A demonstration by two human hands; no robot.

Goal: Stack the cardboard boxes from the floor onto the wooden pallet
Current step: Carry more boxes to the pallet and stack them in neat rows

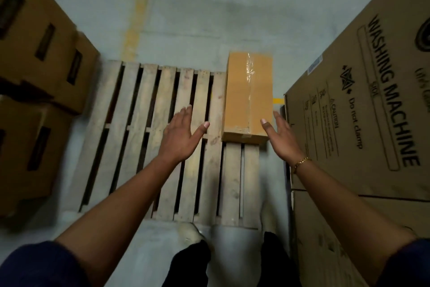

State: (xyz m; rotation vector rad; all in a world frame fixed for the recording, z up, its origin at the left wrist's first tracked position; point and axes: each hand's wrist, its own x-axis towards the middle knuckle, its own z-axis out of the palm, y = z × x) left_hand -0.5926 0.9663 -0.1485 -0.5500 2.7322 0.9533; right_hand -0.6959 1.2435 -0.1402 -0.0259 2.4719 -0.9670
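Here, my left hand (180,133) and right hand (282,137), fingers straight and empty, flank the box (249,95) on the pallet (144,123); lifting the boxes (35,54) at frame left seemingly comes next.

Taped box (247,95) on pallet (149,137) right side; stacked boxes (39,58) left of pallet, washing machine carton (363,105) right.

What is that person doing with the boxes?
A person is loading boxes onto a wooden pallet. One taped box lies on the pallet's right side. The left hand and right hand are open, one on either side of its near end, gripping nothing. More brown boxes wait at the left, and a big washing machine carton stands on the right.
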